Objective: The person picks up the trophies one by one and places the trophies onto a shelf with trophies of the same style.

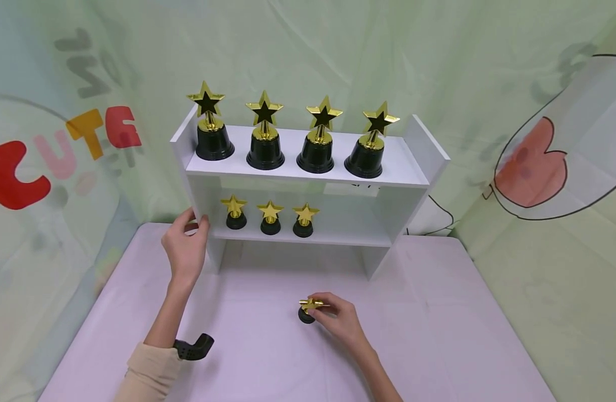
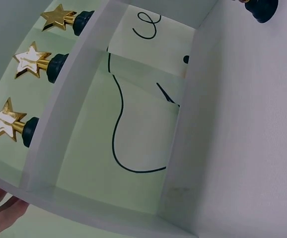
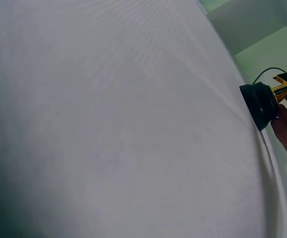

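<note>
My right hand pinches a small gold star trophy by its star, in front of the white shelf unit. Its black round base appears to stand on the tablecloth in the right wrist view. At the unit's left side panel, my left hand grips the edge, with the thumb on one face and fingers on the other. Three small star trophies stand upright in a row on the lower shelf board, towards its left.
Several larger star trophies with black bases line the top board. A pale lilac cloth covers the table. Printed curtains hang behind and at both sides. A black wrist device sits on the left forearm.
</note>
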Tool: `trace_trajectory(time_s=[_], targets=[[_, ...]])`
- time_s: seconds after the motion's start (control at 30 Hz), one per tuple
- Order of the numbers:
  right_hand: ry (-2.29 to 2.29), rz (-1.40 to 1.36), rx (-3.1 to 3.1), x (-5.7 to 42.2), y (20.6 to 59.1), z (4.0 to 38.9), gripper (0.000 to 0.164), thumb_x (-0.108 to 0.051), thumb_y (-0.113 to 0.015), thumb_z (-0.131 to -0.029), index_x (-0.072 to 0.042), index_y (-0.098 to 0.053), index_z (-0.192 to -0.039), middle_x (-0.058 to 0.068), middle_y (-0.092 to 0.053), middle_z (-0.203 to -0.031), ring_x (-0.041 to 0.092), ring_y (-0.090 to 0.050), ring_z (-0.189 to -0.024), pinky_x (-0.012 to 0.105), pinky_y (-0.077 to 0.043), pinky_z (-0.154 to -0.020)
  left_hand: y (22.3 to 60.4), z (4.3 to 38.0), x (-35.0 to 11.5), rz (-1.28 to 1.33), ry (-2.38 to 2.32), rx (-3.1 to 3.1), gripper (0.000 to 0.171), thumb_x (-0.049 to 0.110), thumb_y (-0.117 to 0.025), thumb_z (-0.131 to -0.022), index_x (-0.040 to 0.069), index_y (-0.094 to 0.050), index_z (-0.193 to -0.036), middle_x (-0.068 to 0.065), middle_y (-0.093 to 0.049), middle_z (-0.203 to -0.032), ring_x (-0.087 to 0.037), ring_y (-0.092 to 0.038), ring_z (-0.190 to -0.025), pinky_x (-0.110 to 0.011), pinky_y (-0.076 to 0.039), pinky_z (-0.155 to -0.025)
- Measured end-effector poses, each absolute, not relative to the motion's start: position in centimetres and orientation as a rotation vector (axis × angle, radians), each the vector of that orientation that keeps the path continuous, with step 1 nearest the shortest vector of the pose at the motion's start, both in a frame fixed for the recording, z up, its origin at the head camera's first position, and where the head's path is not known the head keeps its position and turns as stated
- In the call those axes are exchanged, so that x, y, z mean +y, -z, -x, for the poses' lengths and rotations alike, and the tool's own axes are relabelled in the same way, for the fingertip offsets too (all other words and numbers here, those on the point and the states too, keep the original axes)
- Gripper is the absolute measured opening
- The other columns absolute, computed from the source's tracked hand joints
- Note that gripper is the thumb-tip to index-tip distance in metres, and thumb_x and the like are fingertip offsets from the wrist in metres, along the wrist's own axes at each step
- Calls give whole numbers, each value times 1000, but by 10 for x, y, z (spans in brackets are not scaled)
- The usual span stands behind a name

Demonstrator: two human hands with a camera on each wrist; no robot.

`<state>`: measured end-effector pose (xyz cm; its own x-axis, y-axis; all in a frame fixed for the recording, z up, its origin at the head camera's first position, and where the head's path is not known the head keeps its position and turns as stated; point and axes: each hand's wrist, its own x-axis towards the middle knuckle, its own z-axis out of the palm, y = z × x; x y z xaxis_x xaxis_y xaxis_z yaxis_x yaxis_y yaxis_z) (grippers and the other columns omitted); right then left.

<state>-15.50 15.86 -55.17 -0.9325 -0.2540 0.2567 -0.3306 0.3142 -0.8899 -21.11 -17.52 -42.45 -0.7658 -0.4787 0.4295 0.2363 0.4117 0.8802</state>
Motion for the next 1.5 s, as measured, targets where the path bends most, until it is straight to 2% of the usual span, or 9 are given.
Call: trace_trajectory(time_s=[0.33, 0.63, 0.93, 1.3, 1.5], targets=[[-1738, -442, -2531, 156, 553, 155, 19, -7, -79, -88, -13, -78, -106, 2, -78, -105, 20, -73, -99, 28, -58, -92, 426, 211, -175, -215, 1387, -2016, 28, 10, -63, -98, 6, -75, -123, -14, -75, -110, -15, -63, -86, -7, -47, -71], [-1701, -384, -2561, 155, 552, 153, 19, -9, -81, -88, -16, -78, -105, -1, -78, -104, 12, -71, -97, 26, -58, -89, 425, 209, -174, -214, 1396, -2015, 28, 12, -63, -99, 7, -74, -124, -14, -75, -111, -18, -65, -87, -8, -48, -72], [-1677, -387, -2562, 158, 548, 153, 19, -4, -80, -87, -13, -79, -104, 2, -78, -104, 20, -73, -97, 27, -59, -89, 427, 210, -176, -190, 1393, -2003, 28, 11, -64, -99, 5, -74, -124, -17, -75, -111, -22, -66, -87, -7, -48, -71], [-1644, -488, -2508, 163, 541, 153, 19, -4, -79, -88, -9, -78, -106, 6, -78, -104, 7, -71, -93, 27, -60, -86, 426, 210, -175, -196, 1389, -2003, 28, 10, -64, -99, 5, -74, -124, -16, -75, -111, -19, -65, -87, -7, -48, -71], [-1588, -534, -2485, 167, 536, 154, 20, -5, -78, -89, -9, -77, -108, 6, -79, -104, 8, -72, -92, 31, -61, -84, 426, 211, -176, -190, 1389, -1999, 28, 9, -64, -99, 5, -74, -124, -15, -75, -112, -17, -64, -86, -7, -47, -71]])
